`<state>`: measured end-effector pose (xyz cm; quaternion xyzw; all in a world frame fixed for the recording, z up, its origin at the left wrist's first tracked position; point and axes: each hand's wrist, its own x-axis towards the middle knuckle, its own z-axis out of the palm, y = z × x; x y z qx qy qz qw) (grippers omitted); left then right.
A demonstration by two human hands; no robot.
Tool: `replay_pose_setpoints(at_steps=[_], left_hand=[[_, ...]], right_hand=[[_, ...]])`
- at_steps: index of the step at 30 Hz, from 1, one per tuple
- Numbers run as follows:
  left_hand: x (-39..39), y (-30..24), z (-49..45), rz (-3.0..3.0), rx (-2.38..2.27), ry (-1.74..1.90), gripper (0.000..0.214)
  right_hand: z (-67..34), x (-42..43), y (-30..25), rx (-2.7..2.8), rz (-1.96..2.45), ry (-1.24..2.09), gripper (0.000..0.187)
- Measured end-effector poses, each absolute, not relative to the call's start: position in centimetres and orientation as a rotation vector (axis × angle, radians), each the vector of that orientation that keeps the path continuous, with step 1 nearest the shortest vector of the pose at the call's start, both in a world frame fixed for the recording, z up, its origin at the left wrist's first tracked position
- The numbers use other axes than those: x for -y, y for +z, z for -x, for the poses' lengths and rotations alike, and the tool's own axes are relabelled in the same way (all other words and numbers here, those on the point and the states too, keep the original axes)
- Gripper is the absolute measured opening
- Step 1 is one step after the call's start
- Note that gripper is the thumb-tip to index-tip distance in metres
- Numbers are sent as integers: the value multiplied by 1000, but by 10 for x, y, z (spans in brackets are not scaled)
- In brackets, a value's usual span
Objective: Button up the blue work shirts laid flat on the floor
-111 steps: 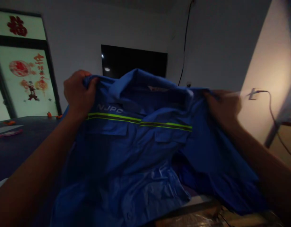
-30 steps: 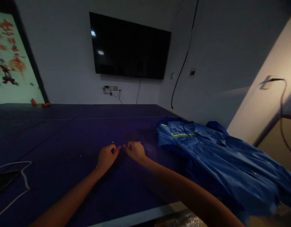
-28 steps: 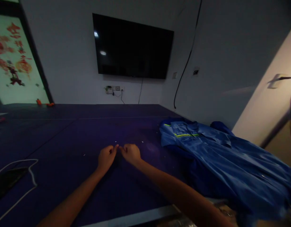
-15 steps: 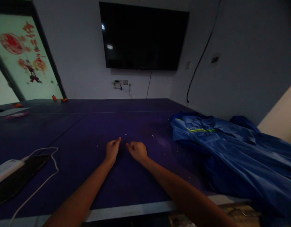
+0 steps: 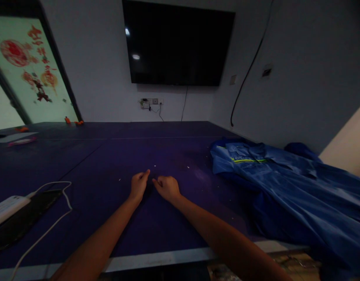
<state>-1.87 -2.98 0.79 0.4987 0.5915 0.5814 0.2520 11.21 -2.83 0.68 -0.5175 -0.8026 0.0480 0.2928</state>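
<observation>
My left hand (image 5: 139,184) is closed, its thumb pressed along the curled fingers. Facing it a short gap to the right, my right hand (image 5: 167,187) is closed too, thumb pointing toward the left one. Whether either holds anything small is hidden by the fingers. Both hands are at the middle of the dark purple table (image 5: 156,234). Just beyond them lies a tiny white bit (image 5: 155,166), with another white bit (image 5: 188,167) farther right and a third white bit (image 5: 119,179) left of my left hand.
A blue jacket (image 5: 273,175) lies heaped along the table's right side. At the left, a white power strip (image 5: 8,208) rests on a dark flat object (image 5: 45,203), with a white cable (image 5: 55,224) looping beside it. A television (image 5: 180,47) hangs on the far wall.
My right hand has shifted slightly left, narrowing the gap to my left hand. The left hand stays in place, and both remain closed.
</observation>
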Motion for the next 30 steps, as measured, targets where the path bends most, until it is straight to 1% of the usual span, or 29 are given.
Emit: replay_pose_setpoints(at_steps=[16,23,30], left_hand=[[33,11,16,-1432,-1586,1536,49],[34,15,12,-1428,-1552,1539,55],[36,15,11,-1405,-1494,1498,57]], right_hand=[[-112,28,8,2144,1372,123,37],[-112,27,8,2150,1385,116,36],[-112,28,8,2146,1388,119,36]])
